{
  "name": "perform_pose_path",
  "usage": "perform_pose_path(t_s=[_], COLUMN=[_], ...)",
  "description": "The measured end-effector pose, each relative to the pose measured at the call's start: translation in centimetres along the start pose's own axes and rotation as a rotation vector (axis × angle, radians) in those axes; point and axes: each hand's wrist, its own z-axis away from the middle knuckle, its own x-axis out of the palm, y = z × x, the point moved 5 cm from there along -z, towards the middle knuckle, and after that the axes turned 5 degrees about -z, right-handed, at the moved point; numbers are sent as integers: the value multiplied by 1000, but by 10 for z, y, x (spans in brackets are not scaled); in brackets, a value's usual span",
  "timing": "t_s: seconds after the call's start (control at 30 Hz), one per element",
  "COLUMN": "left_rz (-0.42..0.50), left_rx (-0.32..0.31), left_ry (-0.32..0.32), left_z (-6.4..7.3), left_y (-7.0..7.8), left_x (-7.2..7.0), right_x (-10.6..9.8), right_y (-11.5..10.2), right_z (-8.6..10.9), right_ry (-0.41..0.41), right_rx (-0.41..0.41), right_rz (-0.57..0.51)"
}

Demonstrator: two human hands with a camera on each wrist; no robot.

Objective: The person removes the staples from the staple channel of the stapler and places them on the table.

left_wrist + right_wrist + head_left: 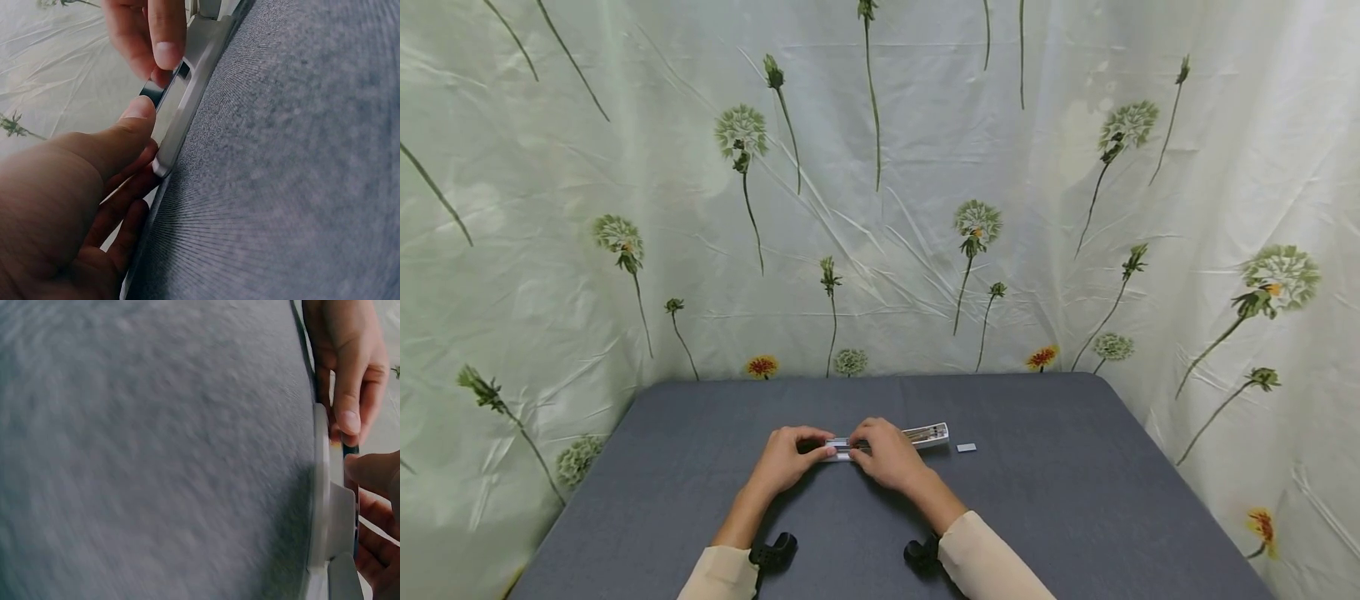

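A white and grey stapler (938,433), seemingly opened out, lies on the table with its middle behind my right hand (887,457). My left hand (784,460) grips its left end between thumb and fingers. In the left wrist view the pale stapler base (187,119) runs along the cloth, and a narrow dark strip (151,92) shows by my left thumb. Both thumbs and fingertips meet close together at that strip, part of which they cover. The right wrist view shows my right thumb and fingers pinching about the stapler (321,494) too.
A small silver-white bar (966,447), perhaps a staple strip, lies just right of the stapler. Dark grey cloth covers the table (1075,500). A pale curtain (880,250) with dandelion prints hangs behind and at both sides.
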Motion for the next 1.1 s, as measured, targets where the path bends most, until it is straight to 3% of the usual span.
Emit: perform_pose_path(t_s=[0.3,0.57,1.1], left_rz=[-29,-13,-12], left_rx=[-11,2,7], left_ry=[-7,2,-11], left_z=[4,1,0], left_y=[-3,-2,-1], left_x=[1,1,1], right_x=[8,5,2], right_y=[-2,1,-2], right_z=[6,2,-5], right_ry=[40,73,140], right_rx=[42,57,65], right_rz=[-93,-131,-67])
